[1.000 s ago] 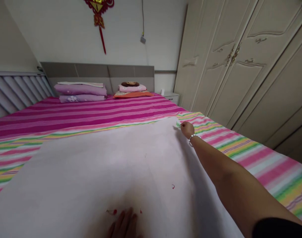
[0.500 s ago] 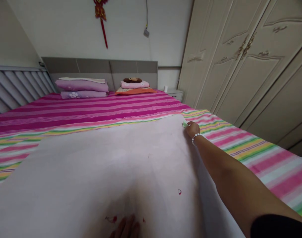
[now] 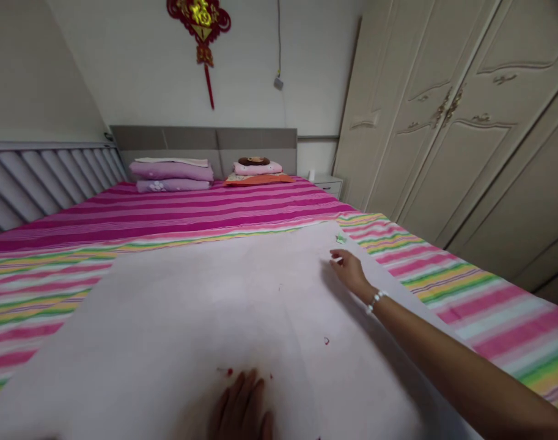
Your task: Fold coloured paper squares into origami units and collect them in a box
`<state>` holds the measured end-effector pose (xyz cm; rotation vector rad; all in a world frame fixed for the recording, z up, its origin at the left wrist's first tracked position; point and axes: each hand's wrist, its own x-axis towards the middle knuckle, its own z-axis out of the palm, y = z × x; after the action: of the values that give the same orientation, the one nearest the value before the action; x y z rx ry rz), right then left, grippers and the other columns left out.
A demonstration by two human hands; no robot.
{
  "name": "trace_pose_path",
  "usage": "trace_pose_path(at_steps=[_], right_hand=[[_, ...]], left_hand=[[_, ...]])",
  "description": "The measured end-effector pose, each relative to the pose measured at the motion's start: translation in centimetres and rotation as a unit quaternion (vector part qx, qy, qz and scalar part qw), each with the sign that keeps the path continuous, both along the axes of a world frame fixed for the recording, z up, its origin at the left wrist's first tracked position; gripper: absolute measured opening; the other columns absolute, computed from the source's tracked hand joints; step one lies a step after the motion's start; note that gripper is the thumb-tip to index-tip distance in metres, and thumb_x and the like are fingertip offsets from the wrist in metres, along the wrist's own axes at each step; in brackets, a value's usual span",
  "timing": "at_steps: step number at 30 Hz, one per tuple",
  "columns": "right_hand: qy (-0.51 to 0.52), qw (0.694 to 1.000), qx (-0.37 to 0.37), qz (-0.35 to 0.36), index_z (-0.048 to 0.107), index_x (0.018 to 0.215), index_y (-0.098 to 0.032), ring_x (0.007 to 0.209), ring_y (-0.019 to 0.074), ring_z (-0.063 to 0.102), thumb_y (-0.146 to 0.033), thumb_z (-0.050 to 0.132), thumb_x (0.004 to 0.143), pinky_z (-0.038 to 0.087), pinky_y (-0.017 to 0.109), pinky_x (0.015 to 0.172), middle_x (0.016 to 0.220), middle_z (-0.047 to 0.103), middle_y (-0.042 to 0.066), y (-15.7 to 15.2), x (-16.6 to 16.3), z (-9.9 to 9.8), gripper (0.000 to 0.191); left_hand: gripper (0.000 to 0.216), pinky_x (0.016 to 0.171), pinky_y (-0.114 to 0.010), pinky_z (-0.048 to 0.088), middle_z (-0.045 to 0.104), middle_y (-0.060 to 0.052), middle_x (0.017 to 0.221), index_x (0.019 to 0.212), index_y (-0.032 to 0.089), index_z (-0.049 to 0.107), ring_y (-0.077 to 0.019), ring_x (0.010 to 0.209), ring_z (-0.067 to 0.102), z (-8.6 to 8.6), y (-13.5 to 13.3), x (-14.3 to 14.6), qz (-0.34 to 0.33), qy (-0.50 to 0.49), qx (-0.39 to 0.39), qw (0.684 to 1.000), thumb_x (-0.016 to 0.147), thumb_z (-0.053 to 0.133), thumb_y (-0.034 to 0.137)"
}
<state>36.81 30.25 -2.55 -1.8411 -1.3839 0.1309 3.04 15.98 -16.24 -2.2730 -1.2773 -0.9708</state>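
A large white cloth (image 3: 191, 293) lies spread over the striped bed cover. My left hand (image 3: 239, 406) rests palm down on it near the bottom edge, fingers stretched out. Close to those fingertips is a small red cherry-like mark (image 3: 229, 371). My right hand (image 3: 349, 272), with a white bead bracelet (image 3: 376, 301) at the wrist, hovers over the cloth's right side. Its thumb and forefinger are apart with nothing between them. Just beyond it, a small pale green piece (image 3: 340, 238) sits at the cloth's far right corner; what it is, I cannot tell.
Beneath the cloth is a pink, green and yellow striped cover (image 3: 480, 293), with a magenta striped sheet (image 3: 242, 208) beyond. Folded purple bedding (image 3: 173, 174) and a pink folded pile (image 3: 258, 168) stand by the headboard (image 3: 187, 140). A cream wardrobe (image 3: 420, 134) lines the right.
My right hand has let go of the green piece and cloth corner and drawn back toward me. The cloth's right edge lies flatter. The view has tilted up, showing more of my left hand.
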Motion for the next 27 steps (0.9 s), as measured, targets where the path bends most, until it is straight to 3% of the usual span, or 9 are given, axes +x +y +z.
trace_pose_path(at_steps=[3, 6, 11, 15, 21, 24, 27], right_hand=[[-0.003, 0.992, 0.025, 0.121, 0.065, 0.101, -0.018, 0.074, 0.0170, 0.064, -0.012, 0.056, 0.080, 0.055, 0.033, 0.071, 0.095, 0.067, 0.006, -6.8, -5.6, -0.8, 0.024], [-0.022, 0.959, 0.102, 0.264, 0.065, 0.104, -0.022, 0.093, 0.0229, 0.063, -0.019, 0.053, 0.084, 0.054, 0.038, 0.080, 0.103, 0.066, 0.009, -13.7, -10.3, -2.2, 0.023], [-0.019, 0.949, 0.147, 0.278, 0.064, 0.104, -0.025, 0.093, 0.0262, 0.063, -0.023, 0.055, 0.085, 0.055, 0.041, 0.078, 0.100, 0.067, 0.010, -21.0, -14.3, -4.9, 0.021], [0.012, 0.958, 0.148, 0.247, 0.066, 0.096, -0.025, 0.090, 0.0267, 0.064, -0.029, 0.055, 0.086, 0.055, 0.043, 0.076, 0.097, 0.068, 0.010, -23.6, -15.8, -6.2, 0.015], [0.032, 0.963, 0.119, 0.241, 0.066, 0.092, -0.026, 0.089, 0.0265, 0.065, -0.036, 0.053, 0.086, 0.055, 0.043, 0.078, 0.094, 0.069, 0.009, -25.6, -17.0, -6.5, 0.018], [0.021, 0.963, 0.119, 0.241, 0.066, 0.092, -0.025, 0.089, 0.0267, 0.064, -0.037, 0.052, 0.086, 0.054, 0.045, 0.079, 0.093, 0.069, 0.009, -25.7, -17.4, -6.9, 0.019], [0.001, 0.965, 0.129, 0.230, 0.066, 0.094, -0.023, 0.089, 0.0266, 0.063, -0.037, 0.050, 0.087, 0.052, 0.045, 0.080, 0.095, 0.069, 0.010, -25.5, -18.0, -7.5, 0.022]], left_hand=[[0.034, 0.087, -0.040, 0.049, 0.069, -0.007, 0.116, 0.113, 0.021, 0.060, -0.0244, 0.108, 0.063, 2.1, -0.5, -0.2, -0.056, 0.015, -0.023, 0.998, 0.080, 0.054, 0.022], [0.035, 0.089, -0.039, 0.052, 0.066, -0.011, 0.120, 0.115, 0.019, 0.058, -0.0229, 0.113, 0.060, 4.4, -1.7, -0.6, -0.056, -0.048, -0.057, 0.996, 0.081, 0.051, 0.016], [0.028, 0.087, -0.044, 0.055, 0.069, -0.012, 0.112, 0.108, 0.018, 0.063, -0.0247, 0.107, 0.063, 8.0, -4.2, -4.2, -0.032, -0.104, -0.110, 0.988, 0.082, 0.053, 0.017], [0.024, 0.090, -0.044, 0.053, 0.070, -0.009, 0.110, 0.106, 0.021, 0.065, -0.0227, 0.105, 0.064, 9.8, -6.7, -10.7, 0.036, -0.173, -0.139, 0.974, 0.085, 0.052, 0.023], [0.031, 0.100, -0.046, 0.046, 0.068, -0.011, 0.113, 0.105, 0.017, 0.064, -0.0244, 0.111, 0.060, 10.1, -9.4, -20.9, 0.173, -0.301, -0.160, 0.924, 0.086, 0.051, 0.038], [0.038, 0.103, -0.050, 0.041, 0.065, -0.013, 0.117, 0.106, 0.017, 0.064, -0.0286, 0.119, 0.054, 10.1, -10.0, -24.0, 0.210, -0.303, -0.176, 0.913, 0.084, 0.051, 0.045], [0.045, 0.106, -0.053, 0.035, 0.062, -0.013, 0.123, 0.106, 0.018, 0.064, -0.0330, 0.128, 0.044, 10.1, -10.1, -25.6, 0.203, -0.287, -0.194, 0.916, 0.074, 0.063, 0.049]])
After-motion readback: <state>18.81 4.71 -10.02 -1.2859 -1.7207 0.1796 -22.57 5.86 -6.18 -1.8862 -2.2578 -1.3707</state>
